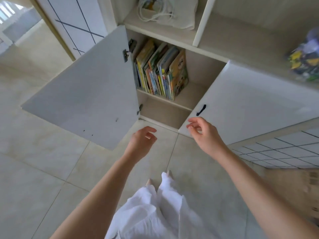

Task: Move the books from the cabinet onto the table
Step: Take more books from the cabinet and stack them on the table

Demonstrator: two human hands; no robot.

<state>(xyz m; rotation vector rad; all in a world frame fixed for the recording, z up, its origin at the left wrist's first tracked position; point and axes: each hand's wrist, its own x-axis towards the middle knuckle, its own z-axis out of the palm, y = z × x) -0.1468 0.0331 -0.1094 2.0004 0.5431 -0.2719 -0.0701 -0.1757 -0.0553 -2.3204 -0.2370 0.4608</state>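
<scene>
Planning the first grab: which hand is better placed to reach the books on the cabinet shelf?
Probably the left hand: it hovers empty before the open compartment, roughly below the books. The right hand, also empty, sits by the shut right door.

Cabinet (203,66) open; left door (86,94) swung wide toward 9 o'clock, right door (241,104) ajar with black handle (201,110). Books (162,69) upright, leaning, on upper shelf (188,97), packed to its left side. Left hand (141,138) and right hand (202,131) held out below the opening, fingers loosely curled, holding nothing. Bag with cords (165,12) at 12 o'clock. Tiled floor (43,169) below.
</scene>
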